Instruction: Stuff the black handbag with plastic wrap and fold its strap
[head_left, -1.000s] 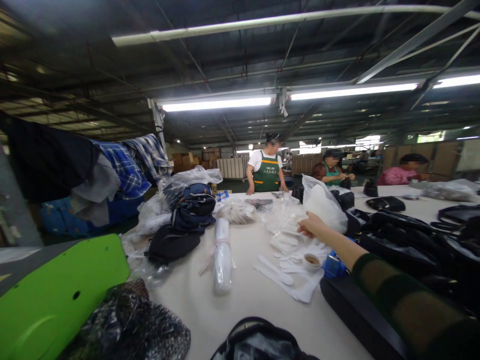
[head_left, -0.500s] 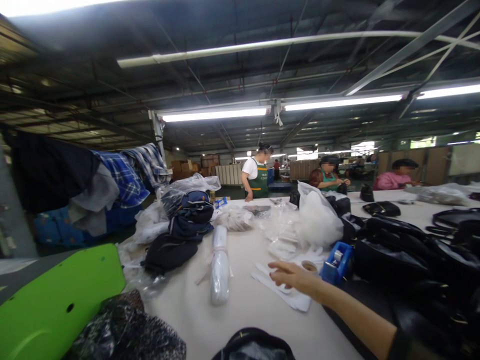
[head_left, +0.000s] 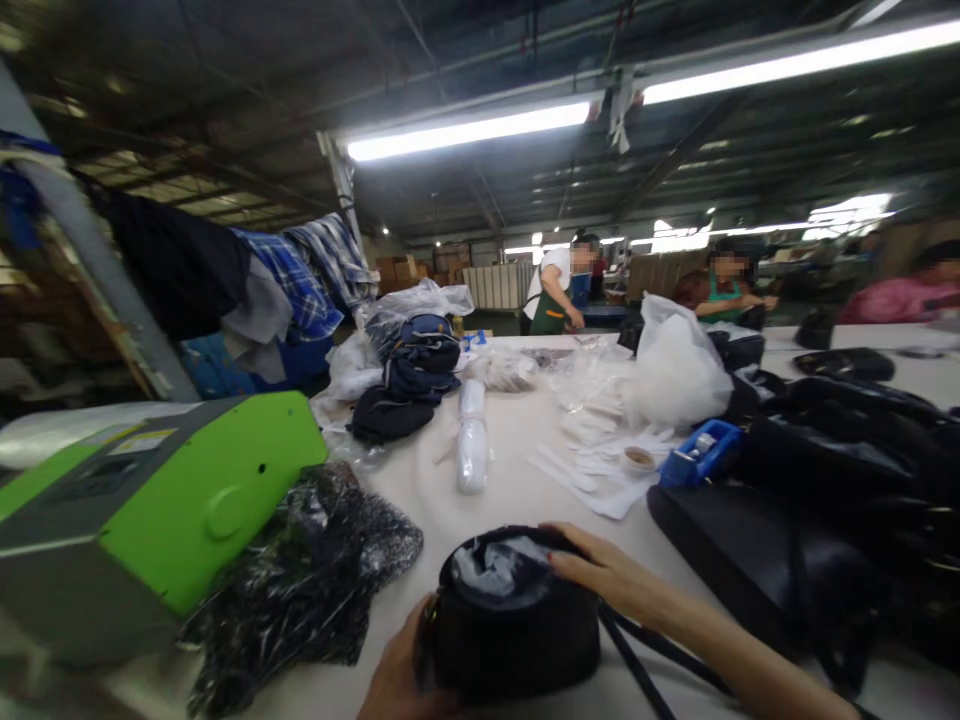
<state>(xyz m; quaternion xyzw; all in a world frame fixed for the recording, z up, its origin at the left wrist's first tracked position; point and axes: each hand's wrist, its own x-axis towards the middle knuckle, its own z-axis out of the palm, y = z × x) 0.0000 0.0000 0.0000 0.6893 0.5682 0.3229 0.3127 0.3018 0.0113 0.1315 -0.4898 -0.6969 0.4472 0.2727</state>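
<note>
A black handbag [head_left: 517, 640] stands open-topped on the table in front of me, with clear plastic stuffing [head_left: 499, 568] showing inside it. My left hand [head_left: 401, 665] is wrapped round the bag's left side, its fingers partly hidden behind the dark material. At the right of the opening, my right hand [head_left: 600, 568] grips the rim, with fingertips over its edge. A black strap [head_left: 637, 660] trails from the bag's right side, below my right forearm.
To the left sits a green and grey machine [head_left: 217, 510], with crumpled dark plastic [head_left: 300, 570] beside it. Ahead lie a wrapped white roll [head_left: 472, 445], white strips [head_left: 592, 480] and a blue tape dispenser [head_left: 700, 452]. Black bags [head_left: 847, 470] crowd the right; co-workers stand or sit beyond.
My right hand has come back from over the white strips to the bag's rim. My left hand now shows, holding the bag. The view has tilted down and turned left.
</note>
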